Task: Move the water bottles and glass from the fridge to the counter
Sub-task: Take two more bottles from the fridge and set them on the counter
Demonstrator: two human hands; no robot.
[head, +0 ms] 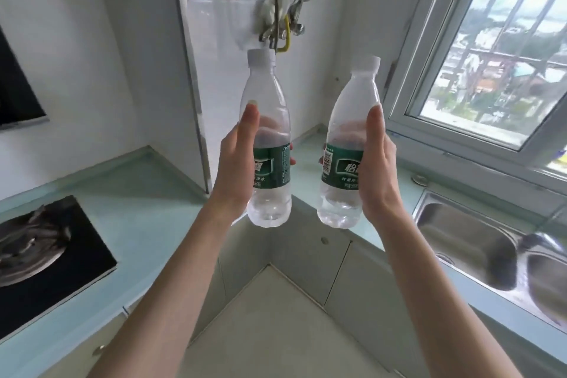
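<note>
Bright daylight enters through the white-framed barred window at the far right, where the outdoor view washes out pale. The pale green glass counter carries a soft sheen, with a shadow lying near the far corner. The stainless steel sink at the right shows smeared glare. Motion blur softens the black gas hob at the left. Wide-angle distortion bends the walls and window frame toward the edges.
</note>
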